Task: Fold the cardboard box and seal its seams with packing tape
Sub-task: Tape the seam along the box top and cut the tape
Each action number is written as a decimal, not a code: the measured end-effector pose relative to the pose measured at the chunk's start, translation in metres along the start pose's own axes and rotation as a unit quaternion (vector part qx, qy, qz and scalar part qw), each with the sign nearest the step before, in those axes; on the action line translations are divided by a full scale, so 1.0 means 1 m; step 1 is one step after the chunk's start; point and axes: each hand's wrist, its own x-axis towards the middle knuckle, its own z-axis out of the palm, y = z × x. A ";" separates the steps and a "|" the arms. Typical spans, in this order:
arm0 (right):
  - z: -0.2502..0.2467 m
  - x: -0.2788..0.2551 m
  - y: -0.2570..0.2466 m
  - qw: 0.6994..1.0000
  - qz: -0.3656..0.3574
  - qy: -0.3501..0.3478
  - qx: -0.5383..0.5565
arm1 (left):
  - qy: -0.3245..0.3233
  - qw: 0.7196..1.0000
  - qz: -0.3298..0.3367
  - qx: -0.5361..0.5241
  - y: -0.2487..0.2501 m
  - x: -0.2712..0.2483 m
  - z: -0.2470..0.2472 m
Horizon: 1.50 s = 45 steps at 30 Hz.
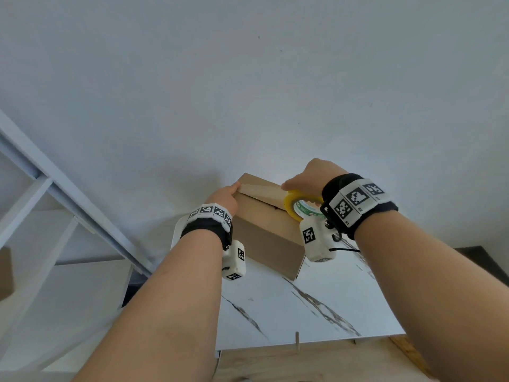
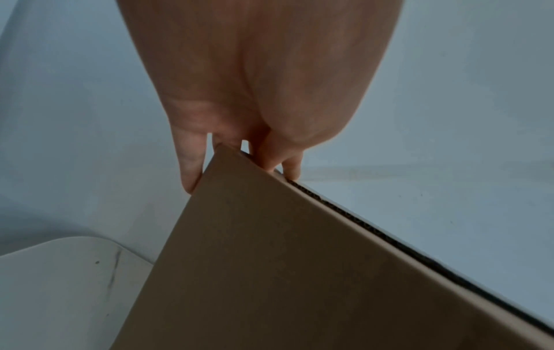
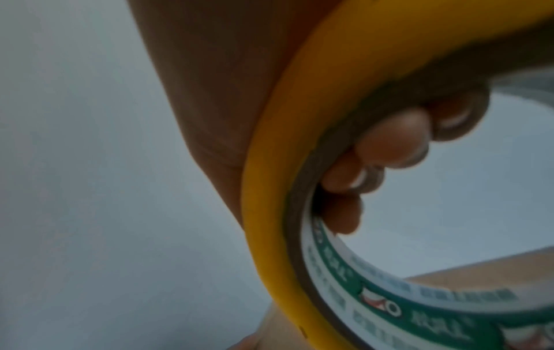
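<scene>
A brown cardboard box (image 1: 268, 235) stands on the marble-patterned table (image 1: 316, 307), close to the white wall. My left hand (image 1: 224, 198) grips the box's upper left corner (image 2: 228, 154), fingers (image 2: 192, 170) curled over the far edge. My right hand (image 1: 311, 176) holds a yellow roll of packing tape (image 1: 298, 206) against the box's upper right end. In the right wrist view several fingertips (image 3: 392, 144) curl through the roll's (image 3: 270, 213) core, which bears a green and white label. The top flaps and seam are mostly hidden from view.
A white wall (image 1: 248, 78) rises directly behind the box. A white shelf frame (image 1: 55, 188) slants along the left. The table's near edge meets a wooden surface (image 1: 316, 362) at the bottom. Bare tabletop lies in front of the box.
</scene>
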 end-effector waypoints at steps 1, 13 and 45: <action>0.000 -0.002 0.002 1.000 -0.005 0.009 -0.009 | 0.000 1.000 0.003 0.008 0.002 -0.001 0.001; -0.009 -0.014 0.036 0.989 -0.033 -0.016 0.145 | 0.036 0.993 -0.040 0.103 0.019 -0.001 0.024; 0.009 0.005 0.104 0.997 0.041 0.064 -0.028 | 0.054 0.993 -0.083 0.068 0.024 0.004 0.031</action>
